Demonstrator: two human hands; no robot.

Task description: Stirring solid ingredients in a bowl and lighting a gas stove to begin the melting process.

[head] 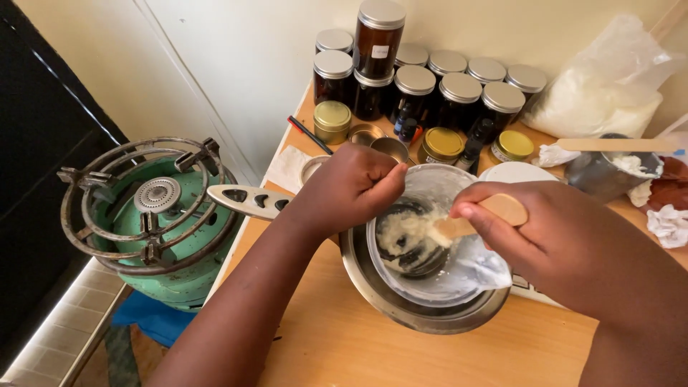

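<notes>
Head view, looking down on a wooden counter (pixel 337 344); left hand (pixel 351 188) clenched on the near rim of a clear glass bowl (pixel 466 269), fingers curled over the edge; the bowl sits tilted inside a steel saucepan (pixel 423 312), whose long pale handle (pixel 247 201) points left toward a green gas cylinder (pixel 179 236) topped with a ring burner (pixel 147 204); right hand (pixel 552 233) grasping a flat wooden stick (pixel 487 215), fingers closed round its rounded upper end; the stick's lower end is in a pale, grainy, half-melted mass (pixel 408 233) at the bottom of the bowl; dark patches show through the glass beneath that mass.

Behind the saucepan: a cluster of dark amber jars with silver lids (pixel 416 89), one stacked on top; several small gold-lidded tins (pixel 441 145) in front of them; two small dark dropper bottles (pixel 474 143) between the tins; a red and black pencil (pixel 309 134) lies near the wall. Far right: clear plastic bag of white flakes (pixel 602 93); a grey cup (pixel 602 175) with white residue and a second wooden stick (pixel 616 145) laid across it; crumpled white tissue (pixel 668 223) just beside.
</notes>
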